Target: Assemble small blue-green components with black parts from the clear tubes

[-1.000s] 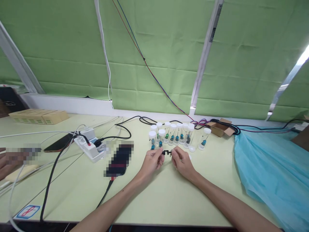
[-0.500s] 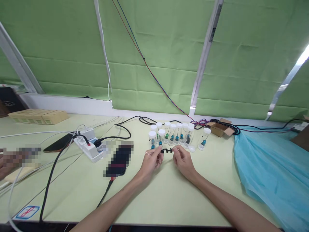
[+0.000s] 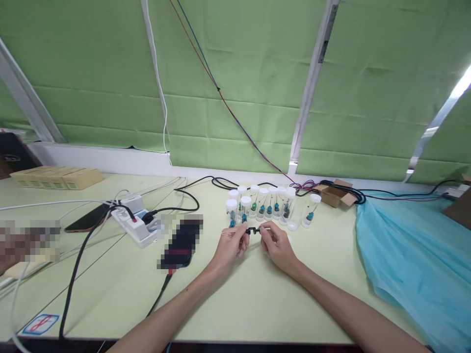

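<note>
My left hand (image 3: 232,245) is closed in a pinch on one end of a small black clamp-like part (image 3: 253,230) with a notch in its middle. The fingertips of my right hand (image 3: 276,244) are closed on the part's other end, covering its round knob. Thin pale strands (image 3: 228,234) lie across my left thumb. Just beyond my hands stand several clear tubes with white caps (image 3: 262,203), with blue and green pieces inside. One such tube (image 3: 311,211) stands apart on the right. A loose white cap (image 3: 292,226) lies near my right hand.
A phone (image 3: 180,244) on a cable and a power strip (image 3: 138,225) lie to the left, with cables around them. Another person's hand (image 3: 18,242) is at the far left. At the right are a small open carton (image 3: 333,195) and blue sheeting (image 3: 395,245).
My right hand has moved slightly left, and its fingers now cover the knob that showed before. The left hand keeps its pinch in nearly the same place.
</note>
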`<state>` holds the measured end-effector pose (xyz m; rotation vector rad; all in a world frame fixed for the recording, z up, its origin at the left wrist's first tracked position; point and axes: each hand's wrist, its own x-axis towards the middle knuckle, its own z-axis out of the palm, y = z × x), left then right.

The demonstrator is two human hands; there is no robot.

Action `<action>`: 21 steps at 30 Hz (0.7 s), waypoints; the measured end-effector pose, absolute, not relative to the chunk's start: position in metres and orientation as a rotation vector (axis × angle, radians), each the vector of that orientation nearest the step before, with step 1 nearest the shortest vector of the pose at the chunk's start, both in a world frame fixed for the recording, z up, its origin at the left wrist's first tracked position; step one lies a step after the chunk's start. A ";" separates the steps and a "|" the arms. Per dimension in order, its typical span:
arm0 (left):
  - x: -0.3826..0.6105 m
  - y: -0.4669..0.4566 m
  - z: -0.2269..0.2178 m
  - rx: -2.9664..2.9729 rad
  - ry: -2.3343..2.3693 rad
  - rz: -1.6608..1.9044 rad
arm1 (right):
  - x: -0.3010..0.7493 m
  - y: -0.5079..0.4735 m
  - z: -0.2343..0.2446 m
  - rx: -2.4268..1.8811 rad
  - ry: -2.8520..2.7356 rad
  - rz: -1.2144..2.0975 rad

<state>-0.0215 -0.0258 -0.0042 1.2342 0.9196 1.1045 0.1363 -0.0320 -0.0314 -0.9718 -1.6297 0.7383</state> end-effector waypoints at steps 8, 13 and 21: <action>-0.022 -0.024 -0.010 1.346 0.920 1.075 | 0.137 -0.031 -0.032 -0.980 -1.618 0.711; -0.021 -0.025 -0.010 1.384 0.913 1.051 | 0.136 -0.029 -0.036 -1.025 -1.574 0.718; -0.021 -0.025 -0.005 1.210 0.921 1.147 | 0.137 -0.034 -0.030 -0.935 -1.572 0.724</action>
